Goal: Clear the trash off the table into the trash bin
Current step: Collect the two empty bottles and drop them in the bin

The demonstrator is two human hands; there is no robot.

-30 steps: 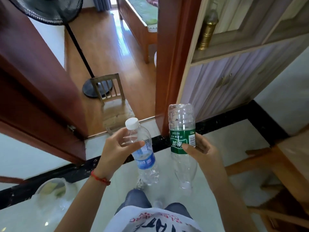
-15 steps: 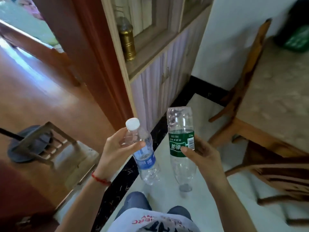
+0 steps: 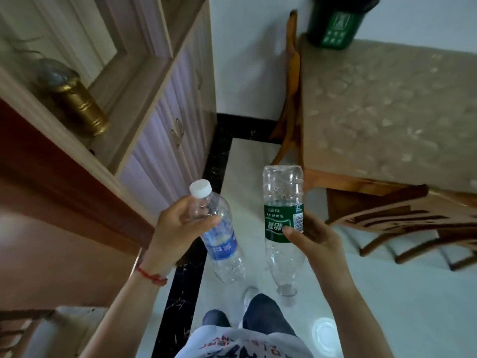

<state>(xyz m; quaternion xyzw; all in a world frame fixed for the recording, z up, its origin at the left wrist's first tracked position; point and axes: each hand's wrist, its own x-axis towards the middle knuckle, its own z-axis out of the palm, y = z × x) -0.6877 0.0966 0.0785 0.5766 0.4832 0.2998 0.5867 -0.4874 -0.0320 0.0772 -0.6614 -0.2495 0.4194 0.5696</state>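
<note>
My left hand (image 3: 178, 228) grips a clear plastic bottle with a blue label (image 3: 222, 241) near its white cap, cap end up and tilted left. Wrapped around the green label, my right hand (image 3: 312, 241) holds a second clear bottle (image 3: 282, 202) upside down, its open neck pointing at the floor. Both bottles look empty and hang in front of me above the tiled floor. A dark green trash bin (image 3: 335, 24) stands at the top of the view, at the far edge of the table (image 3: 387, 104) with its beige patterned cover.
A cabinet (image 3: 165, 112) with a brass vase (image 3: 80, 107) on its ledge runs along the left. A wooden chair (image 3: 402, 223) stands at the table's near side, another chair back (image 3: 291, 81) at its left. Pale tile floor lies between cabinet and table.
The view has swung right, away from the doorway and fan. The table and green bin have come into sight. Both hands keep their bottles in the same pose.
</note>
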